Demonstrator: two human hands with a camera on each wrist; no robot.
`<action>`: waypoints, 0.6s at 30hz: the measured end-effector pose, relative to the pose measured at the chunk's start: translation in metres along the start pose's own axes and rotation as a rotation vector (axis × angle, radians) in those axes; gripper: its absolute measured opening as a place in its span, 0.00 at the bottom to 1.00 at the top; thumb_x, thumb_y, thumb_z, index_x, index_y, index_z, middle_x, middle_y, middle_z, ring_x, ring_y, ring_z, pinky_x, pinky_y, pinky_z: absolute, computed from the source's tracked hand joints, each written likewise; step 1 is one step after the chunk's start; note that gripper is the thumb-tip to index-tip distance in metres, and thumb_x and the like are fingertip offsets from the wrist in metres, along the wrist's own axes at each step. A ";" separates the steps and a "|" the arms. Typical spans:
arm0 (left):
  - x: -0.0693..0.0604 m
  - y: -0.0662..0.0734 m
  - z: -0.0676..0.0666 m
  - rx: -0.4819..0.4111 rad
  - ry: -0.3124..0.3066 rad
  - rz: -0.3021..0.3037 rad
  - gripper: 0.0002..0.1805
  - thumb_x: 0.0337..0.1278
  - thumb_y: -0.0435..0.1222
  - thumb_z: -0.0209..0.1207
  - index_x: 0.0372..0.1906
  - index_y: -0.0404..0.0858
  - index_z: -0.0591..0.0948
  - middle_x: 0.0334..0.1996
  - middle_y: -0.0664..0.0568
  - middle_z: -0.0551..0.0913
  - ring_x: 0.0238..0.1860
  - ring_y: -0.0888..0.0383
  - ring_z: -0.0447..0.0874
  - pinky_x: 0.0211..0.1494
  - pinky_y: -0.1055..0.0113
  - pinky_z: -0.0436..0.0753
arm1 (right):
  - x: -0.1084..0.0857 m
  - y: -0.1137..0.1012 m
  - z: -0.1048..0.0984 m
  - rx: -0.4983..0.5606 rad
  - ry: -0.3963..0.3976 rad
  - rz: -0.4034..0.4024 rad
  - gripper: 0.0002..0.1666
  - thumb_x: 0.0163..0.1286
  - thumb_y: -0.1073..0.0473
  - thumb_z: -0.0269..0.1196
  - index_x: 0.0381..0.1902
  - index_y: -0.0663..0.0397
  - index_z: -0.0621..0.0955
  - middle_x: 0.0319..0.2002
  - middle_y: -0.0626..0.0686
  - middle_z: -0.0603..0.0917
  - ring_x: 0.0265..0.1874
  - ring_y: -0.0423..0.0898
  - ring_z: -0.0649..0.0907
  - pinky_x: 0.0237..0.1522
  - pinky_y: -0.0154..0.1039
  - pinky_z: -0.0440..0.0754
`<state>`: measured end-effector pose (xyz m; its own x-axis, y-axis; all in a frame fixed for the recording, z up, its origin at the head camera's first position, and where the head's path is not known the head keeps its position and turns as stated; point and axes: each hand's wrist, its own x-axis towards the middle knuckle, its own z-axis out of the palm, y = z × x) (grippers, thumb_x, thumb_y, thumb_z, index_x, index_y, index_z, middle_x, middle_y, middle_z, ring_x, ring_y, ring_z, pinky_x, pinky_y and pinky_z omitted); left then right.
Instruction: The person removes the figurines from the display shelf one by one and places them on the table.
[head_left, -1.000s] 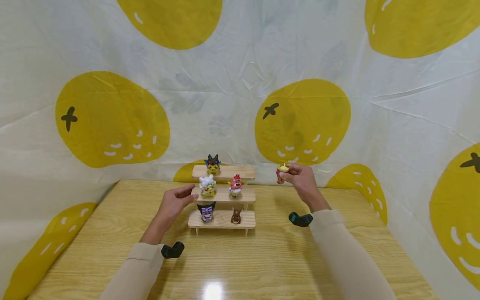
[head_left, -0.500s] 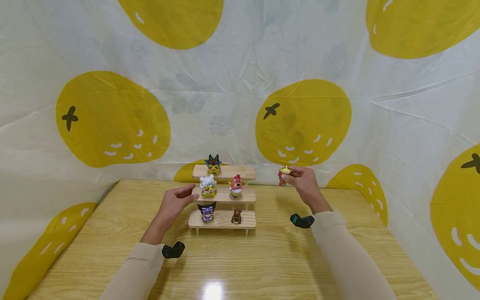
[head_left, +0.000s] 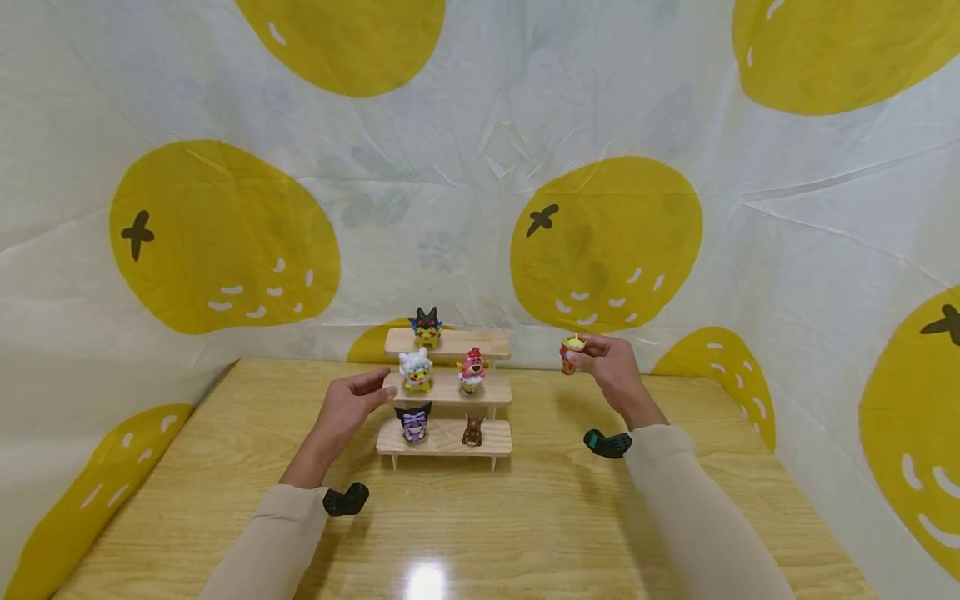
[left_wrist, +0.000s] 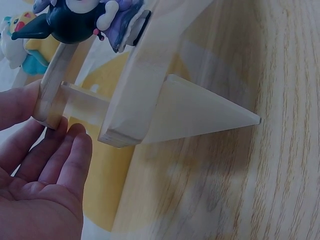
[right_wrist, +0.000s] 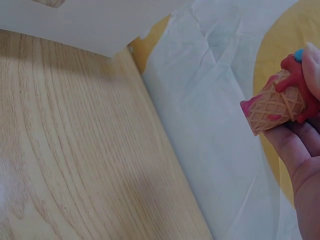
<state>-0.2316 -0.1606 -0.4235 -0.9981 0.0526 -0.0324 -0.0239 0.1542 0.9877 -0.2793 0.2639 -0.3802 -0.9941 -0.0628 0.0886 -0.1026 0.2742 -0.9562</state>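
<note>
My left hand [head_left: 347,410] holds the left end of the middle board of a three-tier wooden display stand [head_left: 444,435]. In the left wrist view, the thumb lies on top of the board end [left_wrist: 46,107] and the fingers are beneath it. Off to the stand's right, my right hand [head_left: 611,371] pinches a small figurine [head_left: 570,354] above the table. It has a yellow-green head and, in the right wrist view, a waffle-cone base [right_wrist: 275,105] with red drips. The fingers hide part of it.
A black-eared yellow figurine [head_left: 427,327] stands on the top tier. White-hooded [head_left: 416,370] and pink [head_left: 472,370] figurines share the middle tier. Purple-and-black [head_left: 413,423] and brown [head_left: 472,429] ones sit on the bottom. Behind the wooden table [head_left: 450,525] hangs a fruit-print cloth [head_left: 450,217].
My right hand has drifted slightly right and lower in the head view, carrying the figurine a bit farther from the stand. The left hand stays where it was.
</note>
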 end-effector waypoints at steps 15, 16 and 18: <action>-0.001 0.001 -0.001 0.000 0.000 0.003 0.31 0.73 0.38 0.64 0.76 0.35 0.72 0.76 0.38 0.71 0.78 0.43 0.68 0.76 0.55 0.76 | -0.001 0.007 -0.005 -0.035 0.026 -0.013 0.31 0.75 0.66 0.64 0.71 0.74 0.72 0.56 0.65 0.87 0.39 0.29 0.86 0.47 0.22 0.86; -0.001 0.001 -0.001 0.001 -0.004 0.004 0.31 0.73 0.38 0.64 0.76 0.35 0.71 0.76 0.38 0.71 0.78 0.43 0.68 0.76 0.55 0.76 | -0.002 0.007 -0.005 -0.034 0.027 -0.008 0.31 0.75 0.65 0.64 0.71 0.74 0.72 0.57 0.65 0.87 0.39 0.29 0.87 0.47 0.22 0.86; -0.001 0.001 0.000 0.003 -0.004 0.004 0.31 0.73 0.38 0.63 0.76 0.35 0.71 0.76 0.39 0.71 0.78 0.43 0.68 0.76 0.54 0.76 | -0.002 0.007 -0.006 -0.031 0.024 0.007 0.31 0.76 0.64 0.65 0.72 0.72 0.72 0.58 0.66 0.86 0.40 0.29 0.87 0.49 0.23 0.86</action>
<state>-0.2306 -0.1608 -0.4227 -0.9979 0.0573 -0.0291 -0.0198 0.1574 0.9873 -0.2779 0.2715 -0.3859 -0.9953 -0.0375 0.0890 -0.0962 0.3038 -0.9479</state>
